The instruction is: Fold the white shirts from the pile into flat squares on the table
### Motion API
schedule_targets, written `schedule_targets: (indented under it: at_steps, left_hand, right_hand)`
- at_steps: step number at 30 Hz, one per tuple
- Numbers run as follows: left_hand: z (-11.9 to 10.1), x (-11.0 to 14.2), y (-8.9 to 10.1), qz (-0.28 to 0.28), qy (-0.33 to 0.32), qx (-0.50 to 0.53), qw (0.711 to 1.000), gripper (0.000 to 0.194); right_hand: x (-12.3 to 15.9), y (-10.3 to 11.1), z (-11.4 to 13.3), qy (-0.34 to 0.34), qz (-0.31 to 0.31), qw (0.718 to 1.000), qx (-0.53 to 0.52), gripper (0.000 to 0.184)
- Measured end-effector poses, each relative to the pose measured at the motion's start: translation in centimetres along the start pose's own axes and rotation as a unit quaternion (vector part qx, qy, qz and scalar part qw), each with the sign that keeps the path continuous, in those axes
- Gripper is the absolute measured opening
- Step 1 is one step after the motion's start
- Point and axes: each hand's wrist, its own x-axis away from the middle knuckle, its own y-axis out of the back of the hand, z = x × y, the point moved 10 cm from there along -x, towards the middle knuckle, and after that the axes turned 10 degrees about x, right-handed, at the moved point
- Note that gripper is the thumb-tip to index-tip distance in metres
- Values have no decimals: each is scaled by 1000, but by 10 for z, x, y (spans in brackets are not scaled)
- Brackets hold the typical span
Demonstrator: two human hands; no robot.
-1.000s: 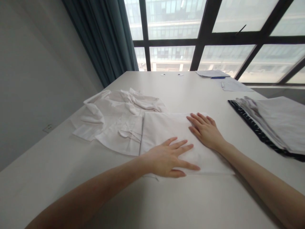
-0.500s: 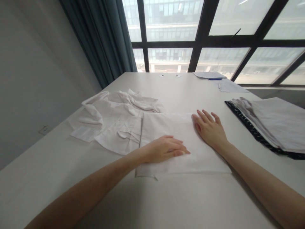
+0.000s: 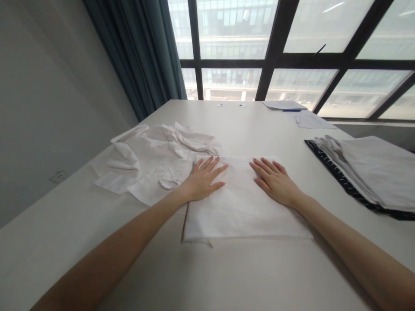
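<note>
A white cloth (image 3: 236, 216), folded into a flat rectangle, lies in front of me, with a loose thread by its near left corner. My left hand (image 3: 203, 179) rests palm down on its far left part, fingers spread. On the far right part lies my right hand (image 3: 272, 179), also flat with its fingers stretched out. Neither hand grips anything. Touching the folded cloth on the left is a crumpled white garment (image 3: 152, 151), spread loosely in wrinkles; my left wrist and forearm pass over its near edge.
A stack of folded white cloths (image 3: 382, 168) lies on a black patterned sheet (image 3: 346, 185) at the right. Papers (image 3: 314, 120) and a blue pen (image 3: 292, 110) are at the far right of the white table (image 3: 253, 276). Behind stand a dark curtain (image 3: 139, 56) and windows.
My left hand has moved away from me and left, from the cloth's middle to its far left part, fingers spreading. My right hand has shifted slightly left and flattened.
</note>
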Motion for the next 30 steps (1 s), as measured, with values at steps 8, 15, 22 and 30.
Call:
schedule_targets:
  at_steps: [8,15,22,30]
  left_hand:
    - [93,4,37,-215,200,225,929,45]
    - [98,6,36,-200,223,270,915,24]
    - [93,4,48,-212,214,401,865,34]
    - [82,6,14,-21,247,702,668,32]
  right_hand:
    - [4,-1,-77,-223,-92,946,-215,44]
    - [13,-18,-108,-289,-104,908,-284,52]
    - [14,-7,-108,-293,-146,855,-402,60]
    - [15,-21,-96,-357,-23,745,-562,59]
